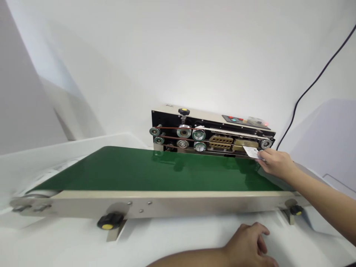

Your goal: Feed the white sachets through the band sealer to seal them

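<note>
The packet [251,152] in my right hand [275,162] is white with small grey print. My conveyor belt [111,170] is plain dark green, and along its near edge runs a side rail [194,205] in cream and pale grey. By the rail's left end, the knob [108,221] is black with a yellow centre. Beyond the belt's far edge, the band sealer's front panel [164,120] is black, with silver wheels [198,134], reddish-brown bands [169,128] and a brass-coloured block [221,142] patterned with dark holes.

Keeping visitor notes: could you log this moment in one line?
Right hand: pinching thin white piece near machine | left hand: holding nothing visible, in front of green conveyor
</note>
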Demonstrator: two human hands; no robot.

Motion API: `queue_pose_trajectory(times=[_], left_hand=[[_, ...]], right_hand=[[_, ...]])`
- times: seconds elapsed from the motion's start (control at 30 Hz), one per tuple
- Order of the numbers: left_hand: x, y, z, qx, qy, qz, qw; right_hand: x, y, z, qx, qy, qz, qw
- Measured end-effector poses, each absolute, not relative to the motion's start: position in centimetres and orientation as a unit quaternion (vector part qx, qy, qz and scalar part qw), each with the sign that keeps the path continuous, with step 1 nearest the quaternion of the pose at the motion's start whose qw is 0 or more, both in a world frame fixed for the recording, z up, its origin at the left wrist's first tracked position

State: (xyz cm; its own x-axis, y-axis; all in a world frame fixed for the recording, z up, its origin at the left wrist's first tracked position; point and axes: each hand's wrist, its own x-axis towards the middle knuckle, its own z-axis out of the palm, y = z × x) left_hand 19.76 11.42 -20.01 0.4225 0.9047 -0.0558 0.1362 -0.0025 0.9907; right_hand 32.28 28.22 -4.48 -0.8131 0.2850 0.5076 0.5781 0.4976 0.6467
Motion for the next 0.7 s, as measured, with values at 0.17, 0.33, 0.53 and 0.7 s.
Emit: queue_pose_trajectory(times=[0.17,0.33,0.53,0.7], left_hand=[[19.9,11.5,-20.6,0.624,0.409,0.349,0.567],[20.0,11.3,-20.6,0.616,0.417,0.350,0.569],[19.8,11.1,-19.9,0.606,0.433,0.330,0.581],[19.8,11.4,-20.1,0.607,0.441,0.327,0.575]], right_hand=[[31.6,27.2,-4.5,-0.278,-0.862,-0.398,0.145],[31.2,26.9,-4.6,-0.266,-0.876,-0.375,0.143],[30.2,24.0,-3.0,-0.171,-0.862,-0.379,0.289],[32.5,16.6,-2.8,-0.087,-0.869,-0.306,0.379]])
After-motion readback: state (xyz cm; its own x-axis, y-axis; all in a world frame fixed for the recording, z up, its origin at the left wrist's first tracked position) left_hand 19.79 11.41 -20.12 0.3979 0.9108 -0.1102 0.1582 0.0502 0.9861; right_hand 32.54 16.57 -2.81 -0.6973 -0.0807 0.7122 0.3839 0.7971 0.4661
